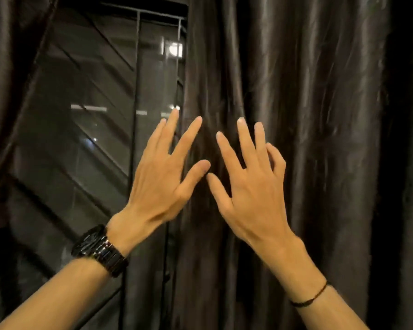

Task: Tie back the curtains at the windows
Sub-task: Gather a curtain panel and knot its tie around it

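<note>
A dark, shiny curtain [308, 115] hangs in folds over the right half of the view. Its left edge runs down beside the window [93, 115]. My left hand [162, 177], with a black watch on the wrist, is raised at that edge with its fingers spread and straight. My right hand [250, 184], with a thin black band on the wrist, is beside it in front of the folds, fingers spread, the little finger slightly bent. Neither hand holds fabric. A second dark curtain [12, 79] is drawn back at the far left.
The window's glass shows reflections of lights and a metal grille with vertical bars [137, 91] behind it. No tie-back cord or hook is visible.
</note>
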The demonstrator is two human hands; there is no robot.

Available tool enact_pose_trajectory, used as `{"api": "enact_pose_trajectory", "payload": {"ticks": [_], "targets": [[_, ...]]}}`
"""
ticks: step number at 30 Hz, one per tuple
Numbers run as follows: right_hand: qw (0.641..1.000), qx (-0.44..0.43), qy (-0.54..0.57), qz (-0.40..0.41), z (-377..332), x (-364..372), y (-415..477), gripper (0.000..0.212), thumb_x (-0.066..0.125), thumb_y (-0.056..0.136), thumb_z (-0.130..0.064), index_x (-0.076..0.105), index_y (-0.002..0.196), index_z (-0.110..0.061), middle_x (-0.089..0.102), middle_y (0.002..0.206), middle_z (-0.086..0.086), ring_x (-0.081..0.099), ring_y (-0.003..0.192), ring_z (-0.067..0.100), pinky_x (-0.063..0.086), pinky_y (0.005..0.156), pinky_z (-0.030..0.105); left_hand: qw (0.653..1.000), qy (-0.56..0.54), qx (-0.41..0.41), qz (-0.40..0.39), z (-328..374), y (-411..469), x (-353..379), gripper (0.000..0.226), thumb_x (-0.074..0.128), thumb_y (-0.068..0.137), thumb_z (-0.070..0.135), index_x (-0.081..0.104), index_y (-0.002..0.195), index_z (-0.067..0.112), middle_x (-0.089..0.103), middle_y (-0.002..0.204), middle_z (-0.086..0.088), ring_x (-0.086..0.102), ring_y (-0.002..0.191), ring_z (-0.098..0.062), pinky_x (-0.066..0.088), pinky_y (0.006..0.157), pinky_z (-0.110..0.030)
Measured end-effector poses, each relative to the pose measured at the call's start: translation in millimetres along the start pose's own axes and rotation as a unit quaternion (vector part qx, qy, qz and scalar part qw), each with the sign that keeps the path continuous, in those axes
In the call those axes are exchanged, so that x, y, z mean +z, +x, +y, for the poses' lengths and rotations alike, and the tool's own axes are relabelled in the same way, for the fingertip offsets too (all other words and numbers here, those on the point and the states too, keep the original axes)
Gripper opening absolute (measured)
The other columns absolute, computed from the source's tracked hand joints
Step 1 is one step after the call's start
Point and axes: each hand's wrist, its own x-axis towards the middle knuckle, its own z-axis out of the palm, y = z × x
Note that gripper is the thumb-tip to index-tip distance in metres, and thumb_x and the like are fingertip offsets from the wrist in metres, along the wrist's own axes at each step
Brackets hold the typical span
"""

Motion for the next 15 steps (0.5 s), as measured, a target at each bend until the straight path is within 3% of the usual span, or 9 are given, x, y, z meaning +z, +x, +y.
{"api": "enact_pose_trajectory", "payload": {"ticks": [4,8,11,12,13,15], "targets": [[0.999,-0.013,0.030,0.008,66.4,-6.8,1.2,0.065,0.039,0.101,-0.057,0.028,0.159,-0.030,0.010,0.171,0.007,0.001,0.158,0.027,0.020,0.120,0.047,0.999,-0.047,-0.017,0.000,44.5,35.7,31.0,0.074,0.036,0.096,0.072,0.011,0.162,0.051,0.001,0.175,0.008,0.015,0.159,-0.016,0.023,0.115,-0.035],[0.997,0.044,0.023,0.064,112.3,-16.1,9.7,0.068,0.045,0.093,-0.063,0.043,0.152,-0.028,0.033,0.162,0.008,0.025,0.151,0.031,0.027,0.106,0.047,0.997,-0.042,-0.059,0.038,66.7,63.9,36.6,0.086,0.048,0.089,0.077,0.003,0.160,0.056,0.005,0.175,0.004,0.018,0.156,-0.014,0.029,0.122,-0.053],[0.981,0.158,0.001,0.110,142.2,-20.8,20.3,0.078,0.051,0.083,-0.069,0.050,0.145,-0.020,0.045,0.148,0.011,0.039,0.133,0.035,0.031,0.097,0.052,0.996,-0.019,-0.065,0.061,74.8,79.9,29.6,0.099,0.065,0.090,0.062,-0.004,0.160,0.054,0.012,0.175,0.001,0.020,0.153,-0.008,0.028,0.124,-0.059],[0.974,0.192,0.003,0.121,151.1,-21.3,24.4,0.082,0.052,0.081,-0.070,0.051,0.144,-0.017,0.046,0.144,0.012,0.039,0.127,0.036,0.031,0.095,0.053,0.996,-0.013,-0.059,0.065,76.4,85.1,25.6,0.103,0.069,0.089,0.054,-0.005,0.161,0.053,0.015,0.174,0.001,0.034,0.150,-0.010,0.030,0.124,-0.055],[0.967,0.219,0.005,0.129,158.8,-21.1,28.2,0.085,0.054,0.080,-0.071,0.051,0.143,-0.014,0.047,0.142,0.013,0.039,0.123,0.037,0.032,0.093,0.054,0.997,0.000,-0.051,0.062,77.2,89.5,21.7,0.106,0.072,0.089,0.047,-0.006,0.161,0.052,0.019,0.173,0.001,0.052,0.131,-0.008,0.032,0.125,-0.045],[0.956,0.256,0.009,0.140,168.8,-21.7,35.5,0.087,0.064,0.078,-0.070,0.050,0.144,-0.014,0.046,0.139,0.015,0.039,0.119,0.039,0.032,0.093,0.055,0.997,0.045,-0.033,0.051,78.9,97.0,14.6,0.109,0.074,0.087,0.033,-0.005,0.162,0.050,0.038,0.164,-0.004,0.048,0.084,0.000,0.031,0.113,-0.011]]}}
